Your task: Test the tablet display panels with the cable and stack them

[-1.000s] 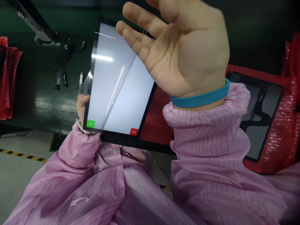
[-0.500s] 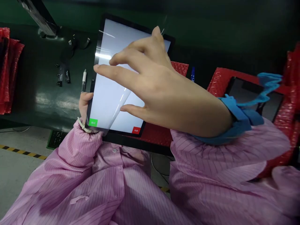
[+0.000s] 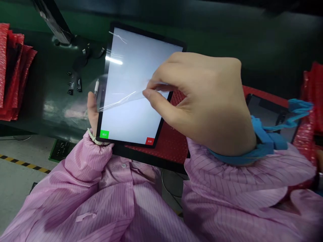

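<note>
A tablet (image 3: 133,74) with a lit white screen, a green box at its lower left and a red box at its lower right, lies tilted in front of me. My left hand (image 3: 93,109) holds it by the lower left edge, thumb showing, the other fingers hidden beneath. Over the screen, my right hand (image 3: 199,97) pinches a clear film (image 3: 123,101) between thumb and fingertips. The film is lifted off the lower part of the screen and stretches toward the left edge. A blue strap (image 3: 262,141) circles my right wrist.
Red bubble bags (image 3: 15,74) are stacked at the far left, with more (image 3: 315,101) at the far right. A white pen (image 3: 97,86) and small black parts (image 3: 71,84) lie left of the tablet. A dark device (image 3: 267,111) rests on red wrap at the right.
My right hand has turned from spread fingers to a pinch on the film, its fingertips now further right and lower. The film's raised edge has moved up across the screen.
</note>
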